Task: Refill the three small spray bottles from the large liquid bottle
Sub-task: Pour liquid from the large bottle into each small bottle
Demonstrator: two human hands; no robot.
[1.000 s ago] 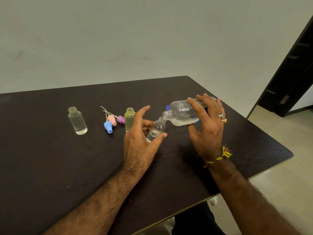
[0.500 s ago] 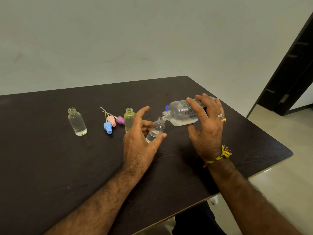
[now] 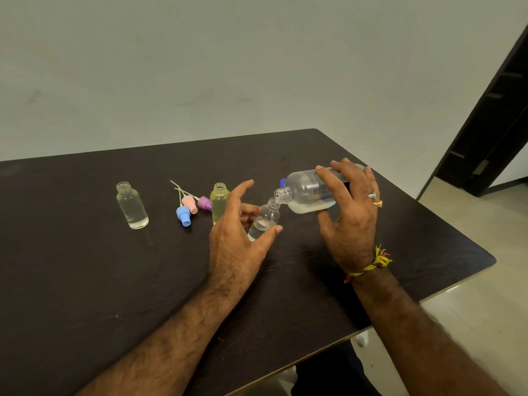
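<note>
Far left on the dark table (image 3: pixel 85 281) stands a clear small bottle (image 3: pixel 132 206), uncapped; next lie three spray caps (image 3: pixel 190 205), then a yellowish bottle (image 3: pixel 219 202). The left hand (image 3: pixel 237 241) pinches the third small bottle (image 3: pixel 264 220), tilted toward the pour. The right hand (image 3: pixel 350 212) wraps the large bottle (image 3: pixel 307 192), nearly level, mouths touching (both necks are narrow). I'd keep the tilt gentle, watching the level rise, and stop before overflow.
</note>
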